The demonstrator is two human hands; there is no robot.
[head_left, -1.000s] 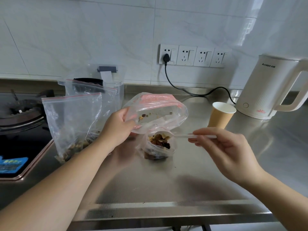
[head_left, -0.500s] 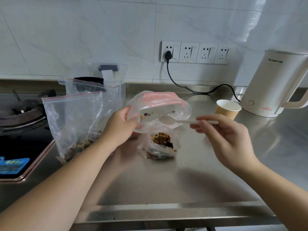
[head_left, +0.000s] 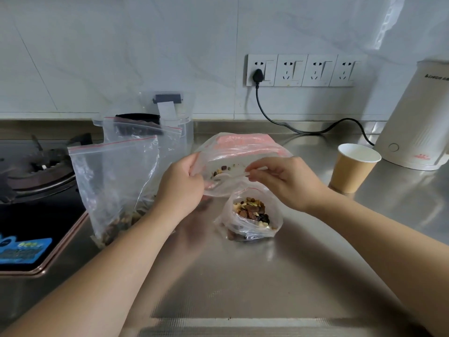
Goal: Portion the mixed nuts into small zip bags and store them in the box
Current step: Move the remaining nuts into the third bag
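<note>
My left hand (head_left: 181,184) grips the left edge of a large clear bag (head_left: 239,152) with a pink zip strip, held above the counter with a few nuts left inside. My right hand (head_left: 281,181) pinches a white plastic spoon (head_left: 227,177) whose bowl is inside that bag among the nuts. Just below stands a small open zip bag (head_left: 251,217) filled with mixed nuts. Two taller zip bags (head_left: 114,186) with nuts at the bottom lean at the left. Behind them is a clear plastic box (head_left: 170,113) with a grey latch.
A gas stove (head_left: 34,176) fills the left side. A paper cup (head_left: 352,171) and a white kettle (head_left: 418,122) stand at the right, with a black cord (head_left: 291,127) running to the wall sockets. The steel counter's front edge (head_left: 243,327) is near me.
My right hand has moved left with the spoon, from beside the large bag into its opening. The left hand keeps its grip on the bag.
</note>
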